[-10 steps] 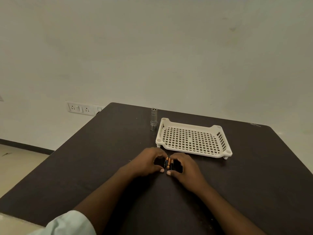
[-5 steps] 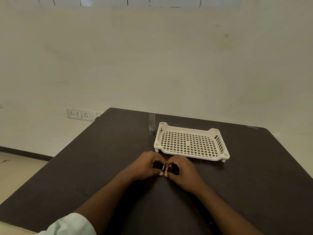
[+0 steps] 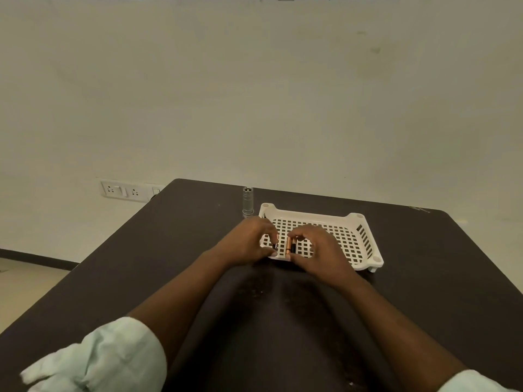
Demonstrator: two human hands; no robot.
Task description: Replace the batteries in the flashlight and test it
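Both hands are raised over the near left part of a white perforated tray (image 3: 365, 239). My right hand (image 3: 317, 250) pinches a copper-and-black battery (image 3: 289, 244) between thumb and fingers. My left hand (image 3: 249, 241) pinches another battery (image 3: 275, 244), mostly hidden by its fingers. The two hands sit a little apart. A silver flashlight (image 3: 248, 201) stands upright on the dark table (image 3: 424, 292), just beyond the tray's far left corner.
The table's far edge meets a plain wall. A switch and socket panel (image 3: 124, 190) is on the wall left of the table. Light sleeves cover both forearms near the bottom of the view.
Both hands have lifted off the table with the batteries and moved forward over the tray's near edge. The hands have drawn slightly apart.
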